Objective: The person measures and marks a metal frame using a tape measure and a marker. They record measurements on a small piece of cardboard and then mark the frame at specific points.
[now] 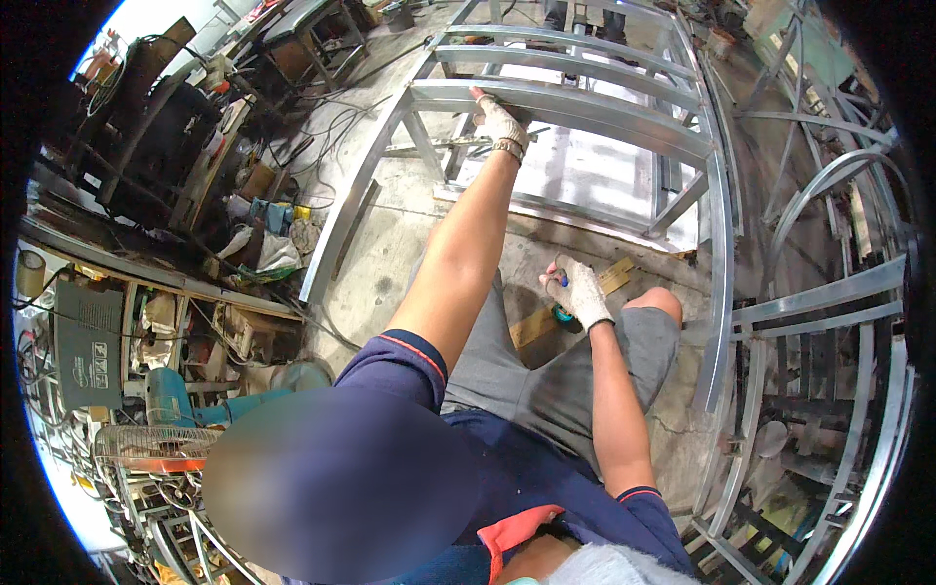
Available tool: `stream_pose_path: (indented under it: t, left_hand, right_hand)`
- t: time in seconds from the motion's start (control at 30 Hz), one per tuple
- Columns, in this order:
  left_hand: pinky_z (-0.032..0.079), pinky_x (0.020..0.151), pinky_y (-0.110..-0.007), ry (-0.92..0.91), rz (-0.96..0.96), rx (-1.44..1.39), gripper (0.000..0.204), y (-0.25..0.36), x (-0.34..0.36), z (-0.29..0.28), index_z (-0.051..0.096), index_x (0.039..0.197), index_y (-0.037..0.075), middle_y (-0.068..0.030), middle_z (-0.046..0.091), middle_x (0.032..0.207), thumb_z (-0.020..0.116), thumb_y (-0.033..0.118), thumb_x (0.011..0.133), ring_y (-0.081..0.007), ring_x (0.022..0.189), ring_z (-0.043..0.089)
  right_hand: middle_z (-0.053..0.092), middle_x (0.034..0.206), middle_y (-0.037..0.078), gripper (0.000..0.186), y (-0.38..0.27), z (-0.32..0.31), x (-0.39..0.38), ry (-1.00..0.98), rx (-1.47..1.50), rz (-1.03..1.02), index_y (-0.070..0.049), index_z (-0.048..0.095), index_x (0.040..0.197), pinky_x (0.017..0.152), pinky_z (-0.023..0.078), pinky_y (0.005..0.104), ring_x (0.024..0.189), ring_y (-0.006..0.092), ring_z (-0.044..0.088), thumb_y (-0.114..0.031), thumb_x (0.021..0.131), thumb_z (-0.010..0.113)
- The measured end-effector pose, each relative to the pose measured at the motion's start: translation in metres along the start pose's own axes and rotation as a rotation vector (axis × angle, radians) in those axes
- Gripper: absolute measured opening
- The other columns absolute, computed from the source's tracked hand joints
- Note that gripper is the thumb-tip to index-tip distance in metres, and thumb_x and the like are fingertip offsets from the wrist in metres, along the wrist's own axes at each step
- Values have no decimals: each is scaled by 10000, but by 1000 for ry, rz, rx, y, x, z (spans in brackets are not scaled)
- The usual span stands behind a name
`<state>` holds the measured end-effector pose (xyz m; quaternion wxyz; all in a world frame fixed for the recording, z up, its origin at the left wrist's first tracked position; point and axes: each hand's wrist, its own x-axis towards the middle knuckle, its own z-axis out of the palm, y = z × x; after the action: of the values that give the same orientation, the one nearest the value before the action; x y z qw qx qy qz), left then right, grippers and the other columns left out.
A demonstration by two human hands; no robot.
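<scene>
My left hand [500,127], in a pale work glove, reaches forward to a silver metal frame [575,105]. It grips the near crossbar, with part of the fingers hidden at the bar. My right hand [587,294], also in a pale glove, hovers between my knees with its fingers closed. A small blue piece [564,280] shows at those fingertips; the rest of what they hold is hidden. Below that hand lies a round teal object [562,314], partly covered, beside a yellowish board strip [531,328] on the floor.
The frame's long side bars [720,283] run toward me on both sides. Cables [336,125] trail over the concrete at the left. A cluttered shelf, a fan [156,447] and teal machine [171,398] stand left. More metal frames [819,317] fill the right. Someone's legs [612,21] show beyond.
</scene>
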<state>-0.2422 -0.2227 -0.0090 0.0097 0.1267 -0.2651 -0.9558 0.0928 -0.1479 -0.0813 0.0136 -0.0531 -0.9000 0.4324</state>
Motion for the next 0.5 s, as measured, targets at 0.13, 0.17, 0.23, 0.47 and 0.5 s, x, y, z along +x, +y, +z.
stream_pose_path:
  t: [0.13,0.17,0.23,0.47,0.5]
  left_hand:
    - [595,872,-568,86,-23,-26,980,0,8,-1,379,1412,66,-229,519,1392,665,777,800,-380,1165,608]
    - [585,882,-573,62,-39,-51,993,0,10,-3,375,1431,74,-222,511,1409,651,790,801,-375,1170,606]
    - [560,906,-580,12,-13,-30,1023,-2,13,-7,372,1468,87,-197,507,1436,619,821,799,-370,1194,595]
    - [377,1105,-571,-211,-12,65,1064,5,6,-8,358,1544,137,-140,373,1584,425,910,816,-360,1379,428]
    - [275,1182,-580,-290,-42,114,1084,8,3,-6,334,1573,157,-137,330,1621,355,934,818,-372,1436,356]
  right_hand:
    - [679,791,128,325,-1,-1,-1,13,24,-17,-68,667,944,713,526,397,739,266,650,-320,802,813]
    - [680,791,128,328,-1,-1,-2,7,14,1,-69,668,945,716,528,401,741,270,653,-326,801,811]
    - [682,790,129,339,-2,-1,-2,12,1,8,-71,672,946,721,530,410,745,276,658,-344,798,809]
    - [724,897,168,345,-2,-2,-1,7,-37,17,-90,690,971,771,537,462,866,376,693,-383,807,769]
    - [724,902,167,331,-4,-1,-1,-15,-47,6,-94,691,970,777,536,464,877,374,693,-379,812,751]
